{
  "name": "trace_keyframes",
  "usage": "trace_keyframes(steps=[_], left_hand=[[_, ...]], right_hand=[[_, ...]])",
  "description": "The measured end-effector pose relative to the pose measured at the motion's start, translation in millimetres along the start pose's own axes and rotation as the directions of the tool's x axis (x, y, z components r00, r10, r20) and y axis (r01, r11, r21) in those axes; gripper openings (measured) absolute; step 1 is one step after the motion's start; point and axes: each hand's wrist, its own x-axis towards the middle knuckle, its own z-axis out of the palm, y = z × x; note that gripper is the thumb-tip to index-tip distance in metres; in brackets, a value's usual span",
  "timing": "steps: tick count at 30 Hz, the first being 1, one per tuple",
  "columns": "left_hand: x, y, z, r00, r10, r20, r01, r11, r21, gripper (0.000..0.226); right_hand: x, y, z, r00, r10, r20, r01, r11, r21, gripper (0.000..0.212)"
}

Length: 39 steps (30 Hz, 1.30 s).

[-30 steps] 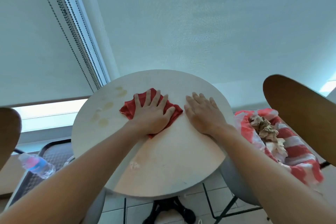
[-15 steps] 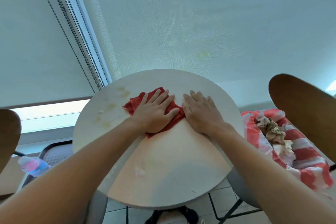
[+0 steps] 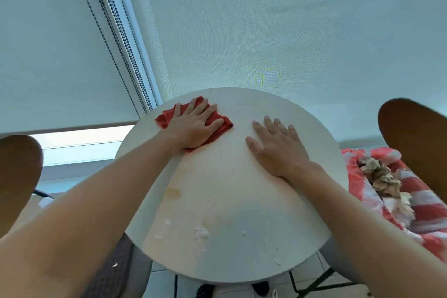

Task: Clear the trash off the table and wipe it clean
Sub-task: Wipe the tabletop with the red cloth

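Near edge of round white tabletop: whitish residue patches and yellowish stain remain, unwiped. Right hand mid-table, flat, fingers spread, grasping nothing, likely bracing. Far-left edge: crumpled red cloth pinned under flat left hand, palm pressing. Cloth judged soft, light, bunches easily; best driven by palm pressure at centre.

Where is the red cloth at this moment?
In the head view, the red cloth lies flat under the left hand on the far left part of the round table, near its edge.
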Motion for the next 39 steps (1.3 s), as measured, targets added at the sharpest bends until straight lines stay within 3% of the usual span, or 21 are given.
trace_keyframes(steps=[12, 21, 29, 39], left_hand=[[-81.7, 6.9, 11.3, 0.997, -0.064, -0.04, 0.063, 0.997, -0.045, 0.076], [-144.1, 18.4, 19.4, 0.996, 0.077, -0.044, -0.077, 0.997, -0.008, 0.073], [-101.2, 0.5, 10.1, 0.977, 0.215, 0.005, -0.215, 0.976, 0.027, 0.074], [-5.6, -43.2, 1.7, 0.981, 0.193, 0.017, -0.194, 0.98, 0.055, 0.075]], right_hand=[[-5.2, -53.5, 2.5, 0.996, -0.091, 0.003, 0.091, 0.994, 0.055, 0.06], [-10.0, -63.9, 10.3, 0.995, -0.097, -0.008, 0.098, 0.993, 0.06, 0.057], [-5.2, -62.5, 16.7, 0.994, -0.1, -0.038, 0.101, 0.994, 0.028, 0.057], [-1.7, -61.8, 14.7, 0.995, -0.085, -0.048, 0.086, 0.996, 0.026, 0.057]])
